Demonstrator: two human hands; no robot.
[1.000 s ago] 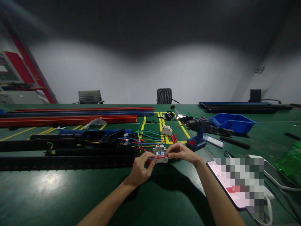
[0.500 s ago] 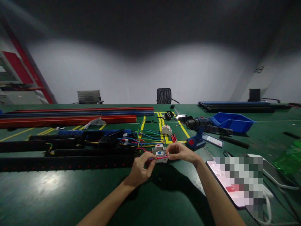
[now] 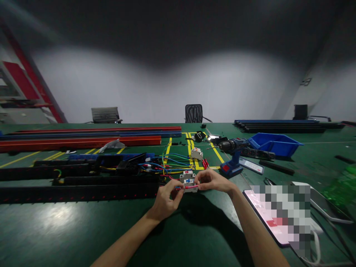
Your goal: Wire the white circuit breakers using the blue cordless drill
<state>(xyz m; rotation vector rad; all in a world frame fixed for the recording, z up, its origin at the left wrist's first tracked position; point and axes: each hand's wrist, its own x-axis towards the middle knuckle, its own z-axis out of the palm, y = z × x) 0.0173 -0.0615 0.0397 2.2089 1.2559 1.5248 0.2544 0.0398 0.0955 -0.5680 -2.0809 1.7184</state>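
A red wire [image 3: 190, 187] runs between my two hands, in front of a white circuit breaker [image 3: 188, 177] with a blue toggle. My left hand [image 3: 168, 195] pinches the wire's left part, where a bit of blue also shows at the fingers. At the other end, my right hand [image 3: 211, 181] is closed on the wire, its fingertips close against the breaker's right side. Blue, green and yellow wires [image 3: 178, 160] spread from the black housing [image 3: 130, 165] behind my left hand. Another white breaker [image 3: 197, 153] lies farther back, near several red-sleeved pieces [image 3: 205, 163].
A cordless drill [image 3: 233, 155] stands right of my hands, with a blue bin [image 3: 274, 144] behind it. Long black rails [image 3: 83, 191] and orange rails [image 3: 80, 142] cover the left side. At right front lie a pink-edged phone-like panel [image 3: 274, 218] and a white cable [image 3: 316, 246].
My right fingertips have shifted very slightly left along the red wire. Otherwise both hands and the breaker look almost the same.
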